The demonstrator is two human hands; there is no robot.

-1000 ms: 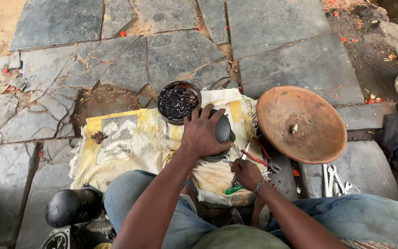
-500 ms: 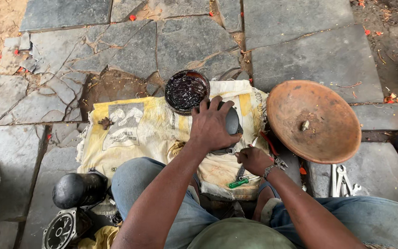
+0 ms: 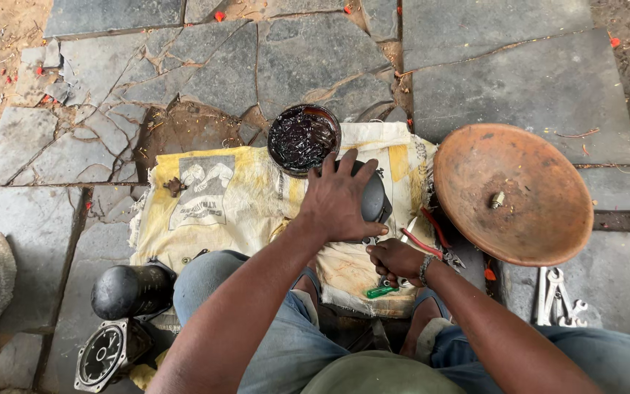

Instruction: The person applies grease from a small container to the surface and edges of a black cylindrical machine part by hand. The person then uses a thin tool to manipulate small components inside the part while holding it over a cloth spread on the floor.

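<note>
Grease tin (image 3: 303,138) and rusty bowl (image 3: 513,193) flank open sack (image 3: 213,211).

Rusty round pan (image 3: 513,193) holding a small bolt (image 3: 498,199) at right; wrenches (image 3: 554,295) below it; tin of black grease (image 3: 302,138) on yellowed sack (image 3: 220,201); black cylindrical motor (image 3: 131,290) lower left; cracked stone paving (image 3: 504,66)
</note>
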